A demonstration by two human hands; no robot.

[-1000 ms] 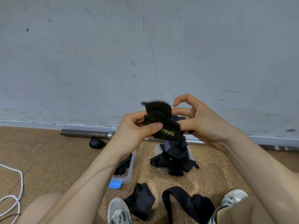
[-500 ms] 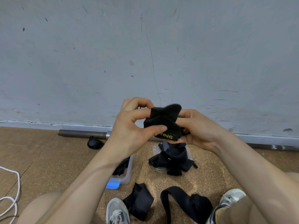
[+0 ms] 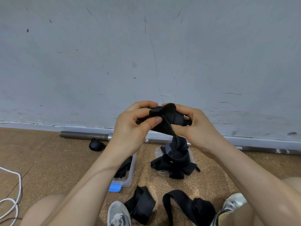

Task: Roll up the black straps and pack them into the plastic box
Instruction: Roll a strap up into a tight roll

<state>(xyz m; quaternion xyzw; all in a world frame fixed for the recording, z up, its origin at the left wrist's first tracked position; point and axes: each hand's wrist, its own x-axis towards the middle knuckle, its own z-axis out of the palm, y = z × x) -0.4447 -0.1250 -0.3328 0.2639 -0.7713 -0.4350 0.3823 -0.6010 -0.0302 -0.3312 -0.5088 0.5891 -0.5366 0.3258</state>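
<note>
Two hands up in front of the wall, working one piece. Plastic box (image 3: 128, 180) sits on the floor, low and left of centre, with dark webbing already inside. Left hand (image 3: 130, 126) pinches the black strap (image 3: 164, 118) between thumb and curled fingers. Right hand (image 3: 195, 126) has its fingers curled round the roll's far side. The yellow lettering that showed half a second ago is now wound out of sight, so the roll is tighter. Judged nearly ready for the box.

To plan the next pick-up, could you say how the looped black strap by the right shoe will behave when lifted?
Probably floppy: the looped strap lies limp on the floor. Likely light, being thin flat fabric. Its bunched end may dangle.
</note>
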